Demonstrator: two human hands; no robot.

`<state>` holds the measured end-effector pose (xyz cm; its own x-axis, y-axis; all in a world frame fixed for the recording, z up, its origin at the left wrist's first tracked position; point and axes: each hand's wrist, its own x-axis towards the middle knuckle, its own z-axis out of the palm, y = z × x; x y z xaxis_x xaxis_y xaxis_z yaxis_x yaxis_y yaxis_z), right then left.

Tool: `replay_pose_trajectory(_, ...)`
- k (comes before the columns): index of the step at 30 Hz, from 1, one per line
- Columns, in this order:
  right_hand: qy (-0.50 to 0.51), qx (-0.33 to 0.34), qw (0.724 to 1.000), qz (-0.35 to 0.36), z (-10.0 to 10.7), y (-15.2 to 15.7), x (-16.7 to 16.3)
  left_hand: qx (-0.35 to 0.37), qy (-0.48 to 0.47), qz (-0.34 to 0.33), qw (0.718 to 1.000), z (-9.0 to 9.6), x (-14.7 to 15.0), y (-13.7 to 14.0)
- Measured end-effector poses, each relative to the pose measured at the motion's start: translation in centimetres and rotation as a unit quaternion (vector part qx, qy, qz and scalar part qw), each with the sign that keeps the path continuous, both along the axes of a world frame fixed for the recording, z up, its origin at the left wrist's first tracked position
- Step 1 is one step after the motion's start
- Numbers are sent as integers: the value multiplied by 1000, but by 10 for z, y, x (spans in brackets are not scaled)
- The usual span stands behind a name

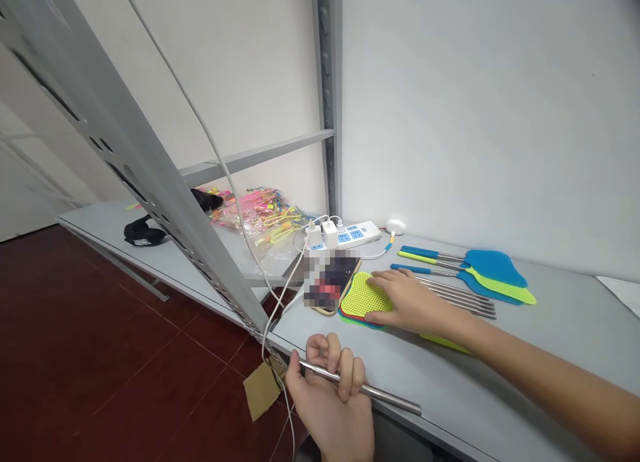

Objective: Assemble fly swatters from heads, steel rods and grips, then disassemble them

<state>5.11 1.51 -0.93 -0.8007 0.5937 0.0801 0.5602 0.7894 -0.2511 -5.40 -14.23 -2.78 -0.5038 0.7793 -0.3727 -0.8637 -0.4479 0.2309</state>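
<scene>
My left hand (337, 395), palm up at the shelf's front edge, is closed around a slim metal rod (390, 399) that looks like a telescopic handle. My right hand (400, 295) rests over a yellow-green perforated fly swatter head (364, 294), thumb at the near edge and fingers spread toward the far side. Red, blue and green edges show beneath that head, in a stack. Just beyond the right hand lie several bare metal rods (463, 299). Behind them are assembled fly swatters with a blue head (495, 265) and a yellow-green head (505, 289).
A phone (333, 282), partly blurred, lies left of the stack. Behind it stands a power strip (367, 233) with plugged-in chargers. A white cable (220, 155) hangs past the metal shelf post (150, 182). Bagged colourful items (265, 212) and a black strap (144, 232) lie farther left.
</scene>
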Motion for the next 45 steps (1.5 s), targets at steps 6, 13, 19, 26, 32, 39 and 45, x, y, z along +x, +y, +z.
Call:
replay_pose_trajectory(6,31,-7,999,-15,19,-16,9,20,5,14,1000,1,0,2)
replay_pose_trajectory(13,70,-165,983,29,51,-85,50,70,23,1,997,26,25,24)
replay_pose_trajectory(19,67,-112,991,-10,39,-70,103,-35,112,-71,990,24,69,49)
replay_pose_trajectory(26,234,-318,894,-210,45,-15,166,-90,431,-175,881,14,77,77)
replay_pose_trajectory(32,459,-441,742,-210,40,1,152,-25,733,-331,594,51,76,111)
replay_pose_trajectory(39,459,-345,777,-259,16,43,187,-26,939,-213,267,67,44,175)
replay_pose_trajectory(45,273,-231,895,-266,-10,54,209,-73,967,-212,122,44,36,204)
